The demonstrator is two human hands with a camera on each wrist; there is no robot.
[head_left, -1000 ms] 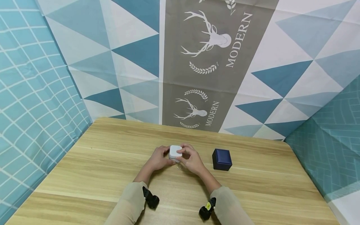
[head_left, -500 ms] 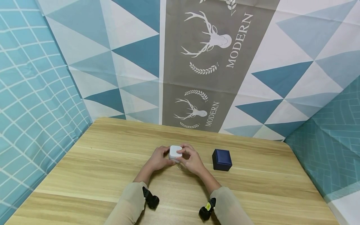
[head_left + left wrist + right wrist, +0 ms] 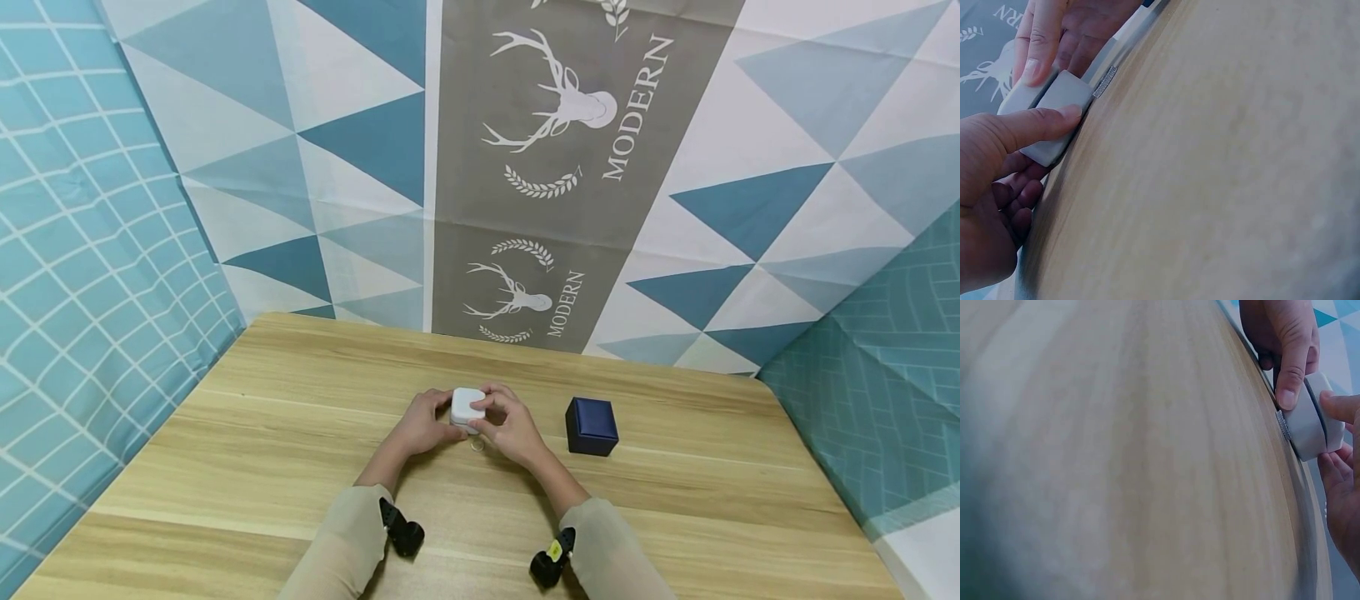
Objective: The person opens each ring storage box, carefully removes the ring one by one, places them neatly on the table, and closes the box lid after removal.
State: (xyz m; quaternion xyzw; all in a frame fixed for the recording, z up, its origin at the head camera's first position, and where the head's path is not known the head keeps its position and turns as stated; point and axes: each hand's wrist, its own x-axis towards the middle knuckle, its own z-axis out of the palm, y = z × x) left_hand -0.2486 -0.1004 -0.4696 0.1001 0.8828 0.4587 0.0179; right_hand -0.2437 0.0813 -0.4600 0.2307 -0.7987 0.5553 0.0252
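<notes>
Glittering ring (image 3: 477, 447) before me, white square box (image 3: 467, 400) in my two-handed grip.
The ring lies on the worktop (image 3: 300, 458) just beside the box. My left hand (image 3: 423, 424) holds the lower half (image 3: 1060, 95), I think for steadying; my right hand (image 3: 514, 427) pinches the upper half (image 3: 1019, 99), perhaps to control it separately. The navy box (image 3: 596, 418) stands apart, rightward, leaving my fingers room.
</notes>
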